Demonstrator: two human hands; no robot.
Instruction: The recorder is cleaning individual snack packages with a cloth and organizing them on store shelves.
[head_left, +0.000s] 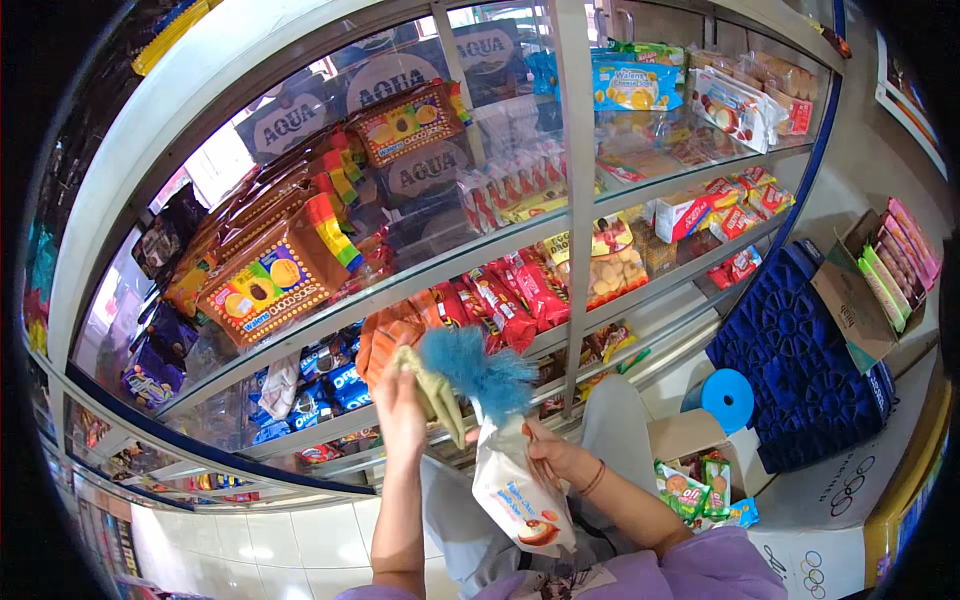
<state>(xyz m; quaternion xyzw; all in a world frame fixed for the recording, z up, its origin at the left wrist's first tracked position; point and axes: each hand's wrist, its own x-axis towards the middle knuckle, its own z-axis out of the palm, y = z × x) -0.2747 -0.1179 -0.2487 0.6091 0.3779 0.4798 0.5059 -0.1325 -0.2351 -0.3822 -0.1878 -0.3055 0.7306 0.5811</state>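
My left hand (401, 405) grips a folded yellow-green cloth (435, 397), raised in front of the display case's lower shelf. In my right hand (555, 454) is a white snack packet (517, 487) with a picture on its front, tilted over my lap. A fluffy blue duster head (480, 367) shows just above the packet's top; what holds its handle is hidden. Behind my left hand an orange cloth (390, 330) lies at the shelf edge.
The glass display case (450, 247) holds brown Walens packs (270, 285), blue Oreo packs (349, 382) and red packets (499, 300). At right are a blue roll (727, 401), a dark blue patterned mat (795, 345) and an opened carton (686, 435) beside snack packs (697, 487).
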